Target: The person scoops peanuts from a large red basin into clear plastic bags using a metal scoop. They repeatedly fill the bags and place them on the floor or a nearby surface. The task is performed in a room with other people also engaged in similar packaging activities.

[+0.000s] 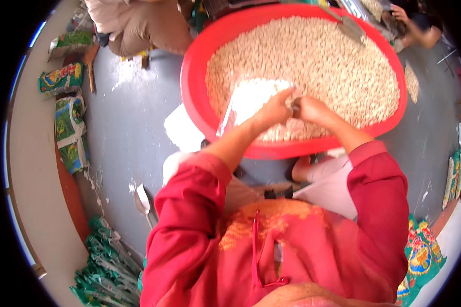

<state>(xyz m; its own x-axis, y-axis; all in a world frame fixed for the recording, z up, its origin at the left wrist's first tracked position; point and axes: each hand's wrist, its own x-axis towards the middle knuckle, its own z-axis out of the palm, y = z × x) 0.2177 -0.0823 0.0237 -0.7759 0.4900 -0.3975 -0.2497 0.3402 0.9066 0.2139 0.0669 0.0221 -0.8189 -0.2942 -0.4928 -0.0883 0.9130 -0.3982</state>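
A clear plastic bag [252,97] with bright white in it, washed out by glare, lies over the pale beans or seeds [302,51] in a big red tub [193,92]. My left hand [275,110] is closed on the bag's right end. Close beside it, my right hand [312,109] has its fingers curled in at the same end, pinching the plastic. The fingertips of both hands nearly meet and partly hide what lies between them.
A metal scoop [351,28] rests in the tub's far right; another scoop [142,200] lies on the floor at left. Green packets [69,120] line the left wall, with more [105,263] at lower left. A person in tan trousers [148,28] and another person's arm [420,36] are beyond the tub.
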